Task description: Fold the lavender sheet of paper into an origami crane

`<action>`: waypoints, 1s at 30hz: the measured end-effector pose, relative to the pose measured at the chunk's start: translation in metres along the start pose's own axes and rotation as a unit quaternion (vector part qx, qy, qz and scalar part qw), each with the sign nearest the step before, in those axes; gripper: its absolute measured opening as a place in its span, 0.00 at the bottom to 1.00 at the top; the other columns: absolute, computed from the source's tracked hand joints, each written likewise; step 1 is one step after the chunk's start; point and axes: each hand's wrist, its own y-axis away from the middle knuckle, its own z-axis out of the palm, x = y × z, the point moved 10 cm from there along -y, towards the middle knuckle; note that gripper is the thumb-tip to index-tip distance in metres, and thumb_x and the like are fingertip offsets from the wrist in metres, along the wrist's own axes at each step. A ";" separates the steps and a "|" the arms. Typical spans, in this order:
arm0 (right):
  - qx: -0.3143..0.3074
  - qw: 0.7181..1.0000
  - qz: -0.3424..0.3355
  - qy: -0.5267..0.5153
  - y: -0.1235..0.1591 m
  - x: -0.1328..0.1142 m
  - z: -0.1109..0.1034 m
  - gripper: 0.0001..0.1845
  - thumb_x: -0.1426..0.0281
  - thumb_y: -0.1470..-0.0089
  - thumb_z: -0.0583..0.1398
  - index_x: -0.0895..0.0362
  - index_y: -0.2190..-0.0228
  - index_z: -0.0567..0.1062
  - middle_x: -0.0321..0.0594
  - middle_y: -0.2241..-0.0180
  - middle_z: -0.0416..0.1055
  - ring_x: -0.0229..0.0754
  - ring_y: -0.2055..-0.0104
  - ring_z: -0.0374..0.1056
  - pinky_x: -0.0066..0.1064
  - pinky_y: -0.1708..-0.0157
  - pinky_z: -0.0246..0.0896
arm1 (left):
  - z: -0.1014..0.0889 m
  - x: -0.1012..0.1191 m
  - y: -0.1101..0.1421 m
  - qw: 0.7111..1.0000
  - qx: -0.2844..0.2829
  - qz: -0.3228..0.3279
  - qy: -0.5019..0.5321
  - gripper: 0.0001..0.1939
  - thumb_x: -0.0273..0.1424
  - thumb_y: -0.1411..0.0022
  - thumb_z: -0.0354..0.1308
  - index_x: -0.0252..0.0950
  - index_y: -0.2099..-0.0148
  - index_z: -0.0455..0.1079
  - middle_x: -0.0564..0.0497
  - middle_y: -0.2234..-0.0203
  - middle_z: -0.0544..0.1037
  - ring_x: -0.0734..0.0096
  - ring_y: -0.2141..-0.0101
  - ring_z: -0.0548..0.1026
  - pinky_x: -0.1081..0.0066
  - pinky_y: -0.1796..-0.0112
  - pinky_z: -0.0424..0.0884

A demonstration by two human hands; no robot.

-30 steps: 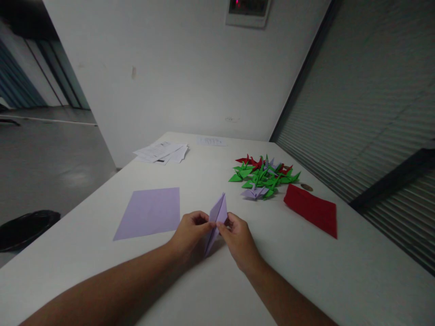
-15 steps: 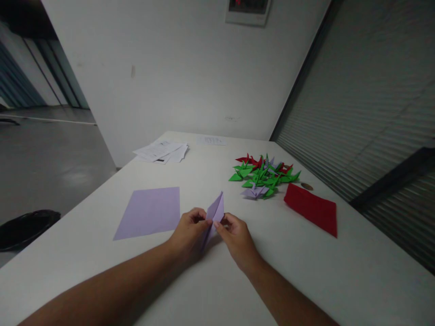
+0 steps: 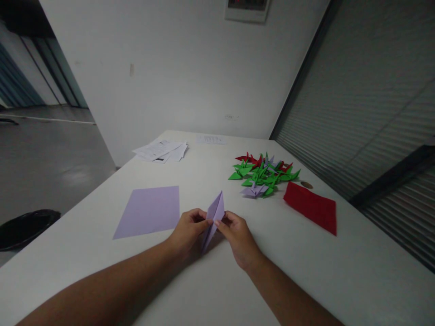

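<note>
A piece of folded purple origami paper [image 3: 216, 209], long and diamond-shaped with a crease down its middle, stands tilted above the table. My left hand [image 3: 190, 228] pinches its left edge between thumb and fingers. On the opposite edge, my right hand [image 3: 239, 236] has it pinched the same way, thumb near the centre. The fingertips behind the paper are partly hidden. Left of my hands a flat purple sheet [image 3: 149, 210] lies on the table.
Folded green, red and purple paper cranes [image 3: 261, 174] are heaped at the right. Near them lie red paper [image 3: 312, 206] and a brown round object [image 3: 306, 184]. Printed papers [image 3: 161, 150] sit at the back left of the white table [image 3: 204, 290]. A black-lined bin [image 3: 29, 228] stands beyond its left edge.
Both hands keep their hold on the folded paper. The right thumb has shifted slightly, and a bit more of the paper's lower part shows. The view has moved very slightly.
</note>
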 end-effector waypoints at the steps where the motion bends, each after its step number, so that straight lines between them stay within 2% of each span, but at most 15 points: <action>1: -0.001 1.000 0.005 -0.007 0.000 0.002 0.001 0.13 0.62 0.45 0.68 0.58 0.63 0.79 0.42 0.64 0.78 0.47 0.59 0.72 0.37 0.56 0.67 | -0.001 0.000 0.000 1.000 0.003 0.001 -0.008 0.15 0.32 0.55 0.76 0.33 0.71 0.74 0.49 0.75 0.79 0.71 0.73 0.75 0.72 0.68 0.66; 6: 0.012 1.000 0.021 -0.012 0.000 0.008 -0.002 0.13 0.61 0.48 0.70 0.58 0.69 0.78 0.38 0.69 0.75 0.43 0.66 0.70 0.32 0.63 0.64 | -0.001 0.002 0.000 0.999 0.004 0.008 -0.032 0.15 0.33 0.56 0.76 0.33 0.71 0.73 0.50 0.75 0.79 0.71 0.74 0.74 0.71 0.69 0.66; 13: 0.012 1.000 0.005 0.023 -0.002 0.007 -0.004 0.12 0.62 0.46 0.68 0.57 0.69 0.75 0.38 0.70 0.74 0.44 0.66 0.71 0.33 0.65 0.65 | 0.000 0.001 0.002 0.999 0.006 -0.004 -0.051 0.17 0.36 0.55 0.76 0.33 0.71 0.72 0.51 0.76 0.77 0.73 0.75 0.72 0.72 0.71 0.63; 16: 0.020 1.000 -0.002 0.023 -0.002 0.005 -0.005 0.12 0.64 0.48 0.68 0.55 0.68 0.72 0.37 0.69 0.74 0.43 0.66 0.72 0.32 0.65 0.66 | 0.001 0.006 0.003 0.999 0.011 0.015 -0.048 0.18 0.34 0.56 0.76 0.34 0.71 0.69 0.54 0.77 0.75 0.75 0.75 0.70 0.74 0.72 0.62; 23: 0.063 0.998 0.010 0.013 -0.001 0.008 -0.012 0.20 0.65 0.53 0.69 0.52 0.67 0.63 0.33 0.71 0.73 0.41 0.69 0.72 0.29 0.69 0.64 | 0.005 0.013 0.003 0.999 0.003 0.037 -0.014 0.23 0.28 0.58 0.77 0.37 0.69 0.63 0.59 0.78 0.71 0.78 0.75 0.69 0.76 0.71 0.62; 30: 0.028 0.998 0.053 -0.024 -0.001 0.016 -0.006 0.24 0.67 0.56 0.71 0.51 0.65 0.62 0.33 0.70 0.76 0.40 0.69 0.73 0.29 0.68 0.64 | 0.003 0.005 0.002 0.999 -0.008 0.030 -0.020 0.23 0.27 0.56 0.76 0.37 0.68 0.62 0.60 0.78 0.70 0.78 0.76 0.68 0.76 0.72 0.62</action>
